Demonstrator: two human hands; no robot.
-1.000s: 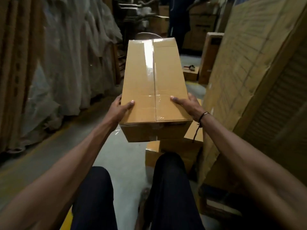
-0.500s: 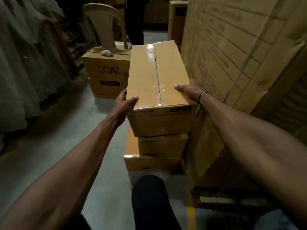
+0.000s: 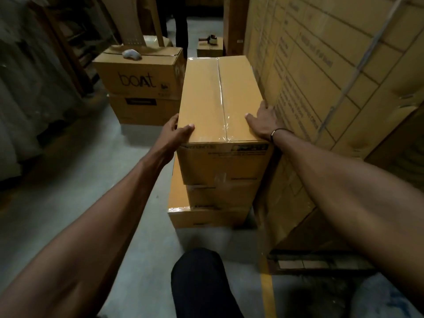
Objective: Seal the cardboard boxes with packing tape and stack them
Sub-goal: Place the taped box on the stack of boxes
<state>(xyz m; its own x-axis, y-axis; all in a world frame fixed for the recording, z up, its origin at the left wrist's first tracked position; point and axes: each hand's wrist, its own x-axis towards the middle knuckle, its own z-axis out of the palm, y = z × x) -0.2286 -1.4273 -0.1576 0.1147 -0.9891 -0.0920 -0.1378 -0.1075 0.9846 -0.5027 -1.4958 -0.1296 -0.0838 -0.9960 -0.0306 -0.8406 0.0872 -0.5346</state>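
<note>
Forearms reach forward, both straight, from where I watch; between them the long taped box [image 3: 218, 99], smooth tan cardboard, sits on a stack [image 3: 206, 203] of two more; my left hand [image 3: 175, 130] clasps its near left corner, thumb on top; my right hand [image 3: 263, 122] grips the right edge.

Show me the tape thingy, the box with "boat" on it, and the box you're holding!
tape dispenser [image 3: 211, 40], head view, its roll.
boat box [image 3: 137, 80], head view, printed front.
held box [image 3: 206, 97], head view, top left flap.
</note>
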